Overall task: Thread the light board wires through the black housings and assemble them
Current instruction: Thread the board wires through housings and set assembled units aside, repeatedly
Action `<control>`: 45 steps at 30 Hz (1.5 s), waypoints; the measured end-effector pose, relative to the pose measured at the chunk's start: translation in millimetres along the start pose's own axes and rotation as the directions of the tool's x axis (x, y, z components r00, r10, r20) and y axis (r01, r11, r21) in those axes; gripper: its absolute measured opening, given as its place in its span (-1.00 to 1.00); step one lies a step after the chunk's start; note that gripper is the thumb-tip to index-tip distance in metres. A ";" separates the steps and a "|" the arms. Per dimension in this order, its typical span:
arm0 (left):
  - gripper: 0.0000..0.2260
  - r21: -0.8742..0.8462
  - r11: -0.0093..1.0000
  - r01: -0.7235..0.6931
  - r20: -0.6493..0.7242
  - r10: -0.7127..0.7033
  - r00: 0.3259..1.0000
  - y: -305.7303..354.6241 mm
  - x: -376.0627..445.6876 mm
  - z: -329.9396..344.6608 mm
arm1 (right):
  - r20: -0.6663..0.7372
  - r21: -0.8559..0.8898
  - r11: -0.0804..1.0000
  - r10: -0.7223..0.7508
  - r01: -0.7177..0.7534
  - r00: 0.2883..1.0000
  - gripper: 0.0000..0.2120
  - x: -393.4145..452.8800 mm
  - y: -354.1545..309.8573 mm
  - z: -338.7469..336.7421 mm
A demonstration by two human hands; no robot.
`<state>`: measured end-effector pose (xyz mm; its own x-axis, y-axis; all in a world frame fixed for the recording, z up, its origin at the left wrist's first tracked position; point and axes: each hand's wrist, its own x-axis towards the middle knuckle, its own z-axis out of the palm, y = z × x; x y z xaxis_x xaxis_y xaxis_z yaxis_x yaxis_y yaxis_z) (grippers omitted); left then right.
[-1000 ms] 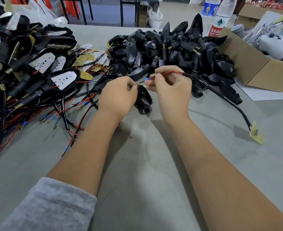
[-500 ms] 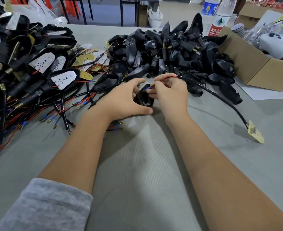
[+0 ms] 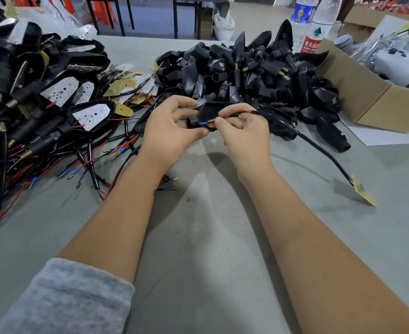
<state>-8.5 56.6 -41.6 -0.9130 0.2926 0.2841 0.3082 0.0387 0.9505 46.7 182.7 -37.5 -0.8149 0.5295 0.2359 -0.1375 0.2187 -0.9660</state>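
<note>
Black housing, matte wedge-shaped plastic, sits mid-frame in my left hand grip; right hand pinches the thin red wire against it.

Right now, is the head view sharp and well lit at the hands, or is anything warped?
Head view: hands and black housing sharp, evenly lit; soft shadows fall on the table toward the camera; wide-angle bending stretches the edges, leaning the water bottles.

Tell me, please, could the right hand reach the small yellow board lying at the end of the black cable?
Probably yes: the board lies apart on bare table, though the right hand now pinches the wires.
</note>
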 end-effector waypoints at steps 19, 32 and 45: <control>-0.79 -0.470 0.842 0.264 0.203 -0.188 0.961 2.4 -0.3 9.4 | 0.083 0.211 0.975 0.049 -0.065 0.995 -0.88 -1.2 0.1 -2.5; -0.74 -0.619 0.758 0.206 -0.031 -0.285 0.958 4.3 3.8 3.7 | 0.083 0.608 0.744 0.288 -0.278 0.954 -0.86 5.8 -1.9 -8.0; -0.71 -0.525 0.806 0.273 0.055 -0.288 0.956 -2.5 4.5 12.6 | 0.041 0.371 0.903 0.217 -0.216 0.975 -0.85 3.9 -2.1 -2.8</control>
<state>-10.0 69.8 -44.3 -0.9471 0.3209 -0.0086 -0.1407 -0.3907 0.9097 45.4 186.6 -34.3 -0.8476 0.5304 0.0163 -0.1570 -0.2213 -0.9625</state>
